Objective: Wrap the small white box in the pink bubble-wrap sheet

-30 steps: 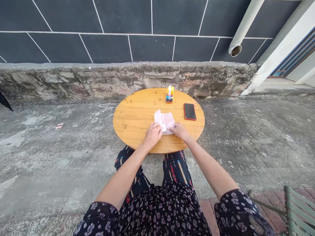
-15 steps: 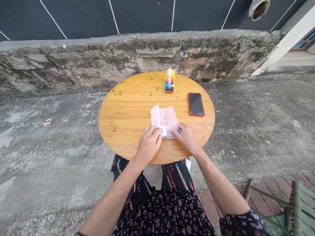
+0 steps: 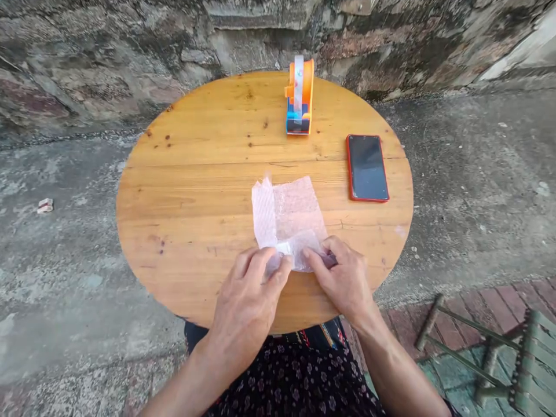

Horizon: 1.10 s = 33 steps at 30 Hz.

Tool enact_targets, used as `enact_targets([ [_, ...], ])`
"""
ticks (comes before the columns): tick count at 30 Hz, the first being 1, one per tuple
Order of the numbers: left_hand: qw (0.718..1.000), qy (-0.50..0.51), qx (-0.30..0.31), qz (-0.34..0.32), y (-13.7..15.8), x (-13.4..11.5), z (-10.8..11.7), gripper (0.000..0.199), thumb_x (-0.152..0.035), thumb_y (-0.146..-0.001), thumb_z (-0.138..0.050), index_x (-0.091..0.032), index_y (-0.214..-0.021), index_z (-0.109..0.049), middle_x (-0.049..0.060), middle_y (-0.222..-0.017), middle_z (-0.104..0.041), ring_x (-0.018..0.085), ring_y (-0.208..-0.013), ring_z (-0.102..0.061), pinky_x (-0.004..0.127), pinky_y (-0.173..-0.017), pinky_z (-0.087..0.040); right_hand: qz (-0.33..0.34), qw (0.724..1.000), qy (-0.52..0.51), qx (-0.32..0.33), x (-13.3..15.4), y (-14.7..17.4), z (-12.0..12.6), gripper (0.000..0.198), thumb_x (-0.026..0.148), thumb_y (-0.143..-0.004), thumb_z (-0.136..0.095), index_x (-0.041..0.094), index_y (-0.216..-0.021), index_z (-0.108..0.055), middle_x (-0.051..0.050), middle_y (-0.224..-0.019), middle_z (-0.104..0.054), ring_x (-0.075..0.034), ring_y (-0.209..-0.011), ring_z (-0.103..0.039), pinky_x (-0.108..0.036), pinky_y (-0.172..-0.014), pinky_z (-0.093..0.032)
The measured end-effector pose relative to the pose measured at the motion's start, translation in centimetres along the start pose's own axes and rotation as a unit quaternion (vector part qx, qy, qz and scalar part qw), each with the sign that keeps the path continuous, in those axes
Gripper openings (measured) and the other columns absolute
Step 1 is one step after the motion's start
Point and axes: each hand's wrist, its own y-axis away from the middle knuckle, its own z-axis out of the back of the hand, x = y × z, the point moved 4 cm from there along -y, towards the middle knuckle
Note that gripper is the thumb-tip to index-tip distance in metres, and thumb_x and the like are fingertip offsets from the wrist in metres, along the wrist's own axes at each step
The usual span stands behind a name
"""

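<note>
Sheet of thin, translucent, pale pink-white material with a crinkled, finely ribbed surface (image 3: 299, 200), lying flat on a rounded bench of varnished yellow-brown wood planks (image 3: 195, 191), at the near side of the centre. Its left margin forms a whiter, doubled strip with a ragged upper end; its near edge is folded over into a band. A small, opaque white rectangular patch (image 3: 284, 249) shows at this band, close to the left fingertips; whether it lies on or beneath the film cannot be told. The left hand (image 3: 245, 295) holds the near left corner, its grip closed, with thumb and forefinger brought together on the folded material. The right hand (image 3: 343, 281) holds the near right corner, its grip likewise closed, with the thumb on top and the curled fingers partly hidden.

Beyond the sheet, near the far rim, stands an orange-and-blue plastic tape dispenser with a roll of clear tape (image 3: 308, 87). To the right lies a rectangular black-screened smartphone in a red case (image 3: 368, 168), screen upward and apart from both hands. Surroundings: a rough, grey-brown stone wall (image 3: 174, 35) behind; weathered grey concrete ground (image 3: 65, 278); a green slatted chair (image 3: 536, 359) at lower right.
</note>
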Motion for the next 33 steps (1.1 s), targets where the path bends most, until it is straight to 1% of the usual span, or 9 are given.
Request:
enact_targets([
  [4, 1.0, -0.005, 0.028, -0.002, -0.3, 0.0, 0.2, 0.037, -0.008, -0.088, -0.051, -0.022, -0.12, -0.059, 0.011, -0.114, -0.058, 0.027, -0.105, -0.052, 0.04, -0.081, -0.058, 0.011, 0.999, -0.051, 0.009, 0.9, 0.0, 0.5, 0.018, 0.027, -0.085, -0.064, 0.021, -0.072, -0.052, 0.006, -0.059, -0.052, -0.008, -0.05, -0.044, -0.021, -0.051, -0.035],
  [6, 0.999, -0.009, 0.031, -0.004, -0.5, 0.0, 0.3, 0.037, -0.007, -0.087, -0.051, -0.022, -0.119, -0.059, 0.011, -0.112, -0.058, 0.026, -0.102, -0.053, 0.039, -0.079, -0.058, 0.02, 0.997, -0.077, 0.01, 1.4, -0.1, 0.7, 0.016, 0.024, -0.085, -0.063, 0.021, -0.073, -0.053, 0.006, -0.058, -0.052, -0.008, -0.05, -0.045, -0.021, -0.05, -0.036],
  [11, 0.998, -0.029, 0.048, -0.004, -0.7, -0.3, 0.4, 0.04, -0.006, -0.086, -0.049, -0.024, -0.121, -0.059, 0.01, -0.111, -0.058, 0.026, -0.098, -0.053, 0.039, -0.073, -0.058, 0.021, 0.994, -0.107, -0.008, 1.8, 0.0, 0.8, 0.014, 0.023, -0.086, -0.062, 0.021, -0.074, -0.055, 0.006, -0.058, -0.054, -0.008, -0.05, -0.048, -0.02, -0.05, -0.039],
  [16, 0.999, -0.03, 0.044, -0.002, -0.9, -0.5, 0.4, 0.038, -0.008, -0.087, -0.05, -0.025, -0.119, -0.06, 0.01, -0.107, -0.059, 0.026, -0.097, -0.053, 0.041, -0.075, -0.059, 0.012, 0.992, -0.126, -0.023, 1.7, -0.1, 0.7, 0.015, 0.027, -0.088, -0.06, 0.021, -0.076, -0.054, 0.005, -0.058, -0.057, -0.009, -0.052, -0.053, -0.021, -0.054, -0.043],
  [21, 0.998, -0.06, 0.035, -0.008, -0.9, -0.6, 0.2, 0.032, -0.007, -0.087, -0.049, -0.02, -0.113, -0.063, 0.01, -0.104, -0.058, 0.025, -0.094, -0.052, 0.038, -0.073, -0.056, 0.008, 0.989, -0.143, -0.028, 1.8, -0.5, 0.6, 0.018, 0.028, -0.089, -0.057, 0.021, -0.073, -0.051, 0.005, -0.058, -0.055, -0.009, -0.052, -0.052, -0.021, -0.053, -0.041],
  [24, 0.997, -0.067, 0.031, -0.012, -0.8, -0.6, 0.2, 0.035, -0.006, -0.086, -0.048, -0.019, -0.116, -0.061, 0.01, -0.103, -0.058, 0.025, -0.093, -0.051, 0.036, -0.071, -0.054, -0.009, 0.99, -0.142, -0.023, 1.4, -0.6, 0.6, 0.018, 0.028, -0.088, -0.057, 0.021, -0.072, -0.05, 0.005, -0.057, -0.052, -0.008, -0.051, -0.049, -0.021, -0.052, -0.039],
  [28, 0.996, -0.081, 0.039, -0.026, -1.0, -0.7, 0.2, 0.044, -0.005, -0.086, -0.047, -0.023, -0.125, -0.056, 0.009, -0.102, -0.057, 0.024, -0.09, -0.051, 0.035, -0.072, -0.053, -0.057, 0.981, -0.186, 0.004, 0.3, -0.5, 0.2, 0.019, 0.032, -0.087, -0.058, 0.021, -0.074, -0.05, 0.005, -0.057, -0.052, -0.009, -0.05, -0.048, -0.022, -0.05, -0.038],
  [31, 0.991, -0.114, 0.059, -0.034, -1.6, -0.9, 0.2, 0.041, -0.005, -0.082, -0.049, -0.021, -0.118, -0.06, 0.009, -0.1, -0.056, 0.024, -0.087, -0.05, 0.035, -0.07, -0.052, -0.064, 0.974, -0.219, 0.011, -0.3, -0.3, 0.0, 0.02, 0.033, -0.087, -0.058, 0.02, -0.073, -0.051, 0.005, -0.058, -0.052, -0.009, -0.051, -0.046, -0.022, -0.05, -0.037],
  [33, 0.987, -0.131, 0.08, -0.041, -2.2, -1.0, 0.2, 0.038, -0.005, -0.081, -0.05, -0.021, -0.112, -0.063, 0.008, -0.093, -0.054, 0.024, -0.084, -0.05, 0.035, -0.069, -0.051, -0.064, 0.969, -0.24, 0.009, -0.5, -0.1, 0.0, 0.021, 0.033, -0.086, -0.06, 0.02, -0.073, -0.051, 0.005, -0.057, -0.049, -0.008, -0.05, -0.043, -0.021, -0.049, -0.034],
])
